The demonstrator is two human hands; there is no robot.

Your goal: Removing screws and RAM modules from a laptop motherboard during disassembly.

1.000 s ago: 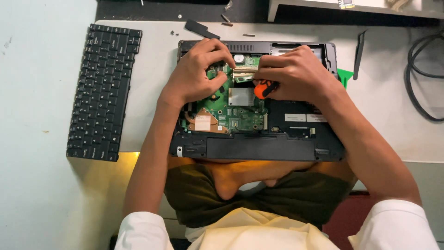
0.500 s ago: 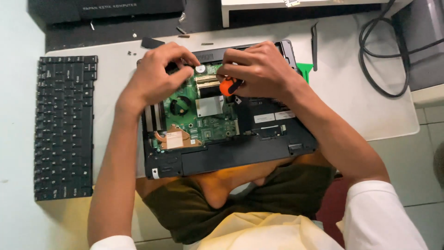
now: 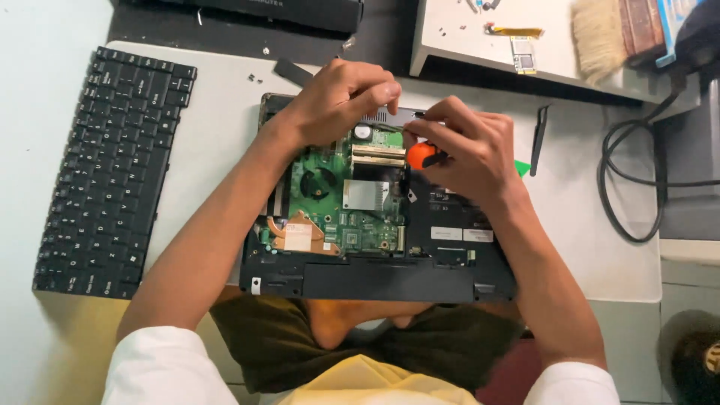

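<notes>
Unscrewing along far edge of opened black laptop base [image 3: 390, 279], by look of it; base sits mid-bench on pale grey bench [image 3: 217, 112], green circuit board [image 3: 341, 191] exposed inside.
Detached black keyboard [image 3: 112, 172] at 9 o'clock, black cable coil [image 3: 622, 187] at 3 o'clock, black tweezers [image 3: 540, 139] between.
Left hand [image 3: 341, 101] curled, fingertips pressed on base rim at 12 o'clock, gripping nothing visible.
Right hand [image 3: 469, 154] clamped on orange-handled screwdriver [image 3: 421, 155], tip hidden.
Next move likely needs steady downward pressure, tip kept square in screw.
</notes>
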